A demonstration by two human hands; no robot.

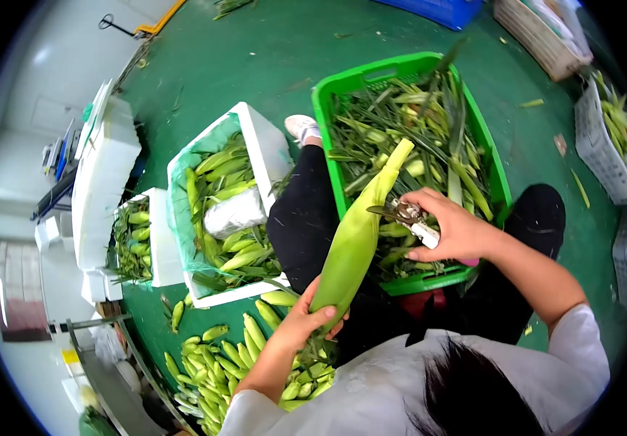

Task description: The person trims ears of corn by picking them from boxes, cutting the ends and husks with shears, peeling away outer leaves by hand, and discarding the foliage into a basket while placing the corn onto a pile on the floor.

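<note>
Left hand: I have the left hand (pixel 302 320) closed around the lower end of a green-husked corn ear (pixel 351 251), thumb lying along the near side.
Right hand: gripping the white handle of the shears (pixel 424 234), fingers wrapped over the top, thumb below.
Corn ear: held aslant off the floor, its pale, narrow end pointing up over the green crate (pixel 491 163).
Shears blades: by the ear's upper part, on its right edge; I cannot tell whether they touch or how far they are parted.
Green crate: between the person's legs, heaped with leaves and husk pieces.
Foam box, left: white foam box (pixel 264 142), lined in green film, holding more ears and a silvery package (pixel 235 212).
Floor, lower left: loose pile of ears (pixel 215 374) on green floor (pixel 248 62), near the left forearm.
</note>
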